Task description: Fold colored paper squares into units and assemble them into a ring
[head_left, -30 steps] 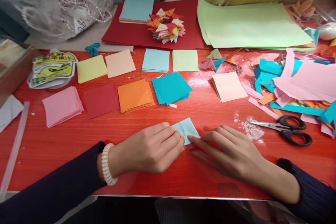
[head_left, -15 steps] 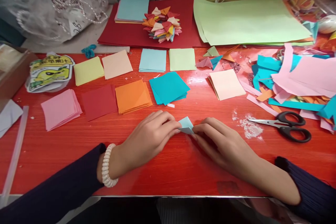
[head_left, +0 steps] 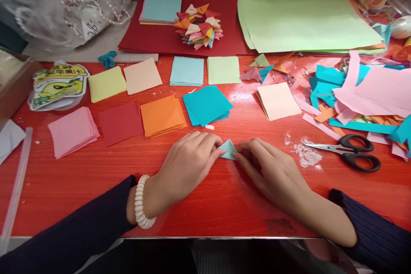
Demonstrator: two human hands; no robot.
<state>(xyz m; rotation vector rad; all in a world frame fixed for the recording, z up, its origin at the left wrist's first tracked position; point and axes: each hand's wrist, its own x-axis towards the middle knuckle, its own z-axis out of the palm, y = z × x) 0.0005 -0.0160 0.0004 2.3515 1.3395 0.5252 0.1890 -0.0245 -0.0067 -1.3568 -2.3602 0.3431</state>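
Lower half of the light blue paper (head_left: 228, 150) has come up since half a second ago: then it showed a raised flap, and now it shows as one small triangle, its point away from the person. On the near side of the fingers, a pale coiled band (head_left: 141, 205) circles the left wrist. The left hand (head_left: 191, 165) has thumb and forefinger nearly together on the triangle's left corner, its other fingers curled in. The right hand (head_left: 276, 175) has thumb and forefinger close together at the right corner; its remaining fingers are partly hidden. So the paper lies between the two sets of fingertips, down on the red table (head_left: 218, 209).

Well to the right of the right fingers lie black-handled scissors (head_left: 356, 154), blades spread slightly and pointing toward them. Just beyond the left fingers sits a teal stack (head_left: 208, 105), with an orange stack (head_left: 162, 115) to its left. Farther from the fingers, past the teal, are a light blue stack (head_left: 186, 69) and a light green stack (head_left: 224, 69). Farthest out, a many-coloured folded-paper ring (head_left: 204, 30) rests on dark red sheets (head_left: 154, 42).
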